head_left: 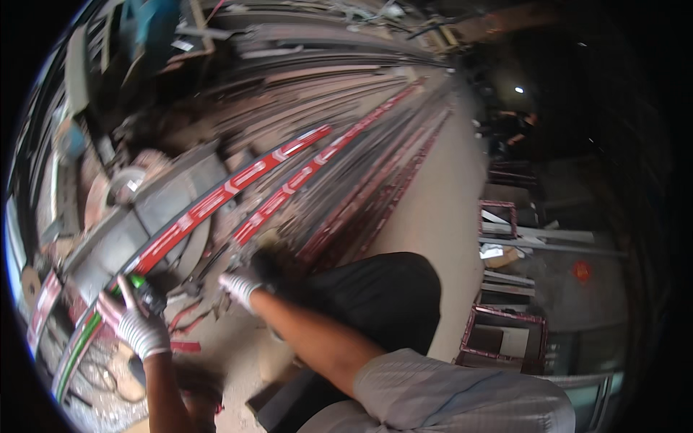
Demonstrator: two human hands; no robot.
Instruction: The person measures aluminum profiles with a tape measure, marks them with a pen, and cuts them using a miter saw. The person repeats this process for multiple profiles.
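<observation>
My left hand [139, 325], in a white and grey striped glove with pink fingers, lies at a long narrow profile covered in red printed film [206, 207]. Its fingers are stretched out and apart, touching the near part of that profile, where a green stretch [83, 343] shows. The profile slants up and right across a grey metal machine bed [173, 180]. My right hand [240, 290], gloved alike, is held low in front of my bent knee, its fingers blurred. Whether it holds anything is unclear. A dark, blurred shape [268, 268] is beside it.
A second red-filmed profile [289, 189] and long stacked bars [390, 155] run away to the far right. Red-handled tools [189, 317] lie between my hands. Reddish-brown frames [505, 335] and pale strips stand at the right. Far back, a person [516, 128] is in shadow.
</observation>
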